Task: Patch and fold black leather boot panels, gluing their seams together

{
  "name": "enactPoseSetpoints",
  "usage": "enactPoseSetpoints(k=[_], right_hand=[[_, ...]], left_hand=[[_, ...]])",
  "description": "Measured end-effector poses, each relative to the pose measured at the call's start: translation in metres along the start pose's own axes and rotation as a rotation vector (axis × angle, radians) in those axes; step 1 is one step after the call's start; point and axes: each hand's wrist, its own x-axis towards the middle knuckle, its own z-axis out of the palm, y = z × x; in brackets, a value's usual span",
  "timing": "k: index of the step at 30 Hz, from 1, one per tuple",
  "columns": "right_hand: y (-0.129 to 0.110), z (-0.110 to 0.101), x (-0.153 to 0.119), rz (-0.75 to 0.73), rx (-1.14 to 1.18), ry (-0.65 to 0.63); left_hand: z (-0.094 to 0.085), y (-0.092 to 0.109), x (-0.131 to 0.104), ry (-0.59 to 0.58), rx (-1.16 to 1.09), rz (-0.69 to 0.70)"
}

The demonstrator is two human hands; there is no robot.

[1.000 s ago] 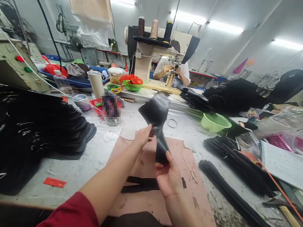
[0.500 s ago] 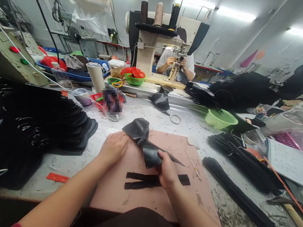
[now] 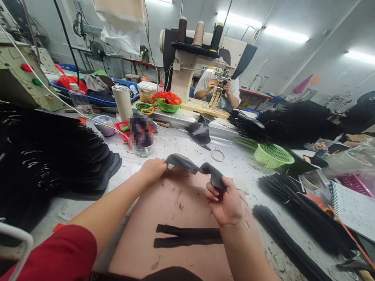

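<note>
One black piece [image 3: 183, 162], judged light and supple, best held by its ends, there pinched by left hand [image 3: 152, 169] and right hand [image 3: 229, 202].

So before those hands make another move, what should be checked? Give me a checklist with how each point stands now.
1. Left hand holds one end of the black leather-like piece: ok.
2. Right hand grips the other end: ok.
3. Piece is flat: not ok; it curls and bends between the hands.
4. Forked black strip lies on the pink board: ok, at least where visible.
5. Strip's right end is untouched: cannot tell; the right forearm hides it.
6. Left hand is apart from the black stack: ok.
</note>
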Motion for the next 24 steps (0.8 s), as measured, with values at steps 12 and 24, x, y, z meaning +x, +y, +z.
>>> enactPoseSetpoints(k=[12,24], right_hand=[[-0.051,0.088,0.067,-0.266,-0.117,-0.147],[0.057,-0.006,0.007,-0.011,-0.915,0.115]], left_hand=[[0.005,-0.006,0.030,-0.005,-0.198,-0.234],[0.016,-0.008,-0.059,0.309,-0.232,-0.455]])
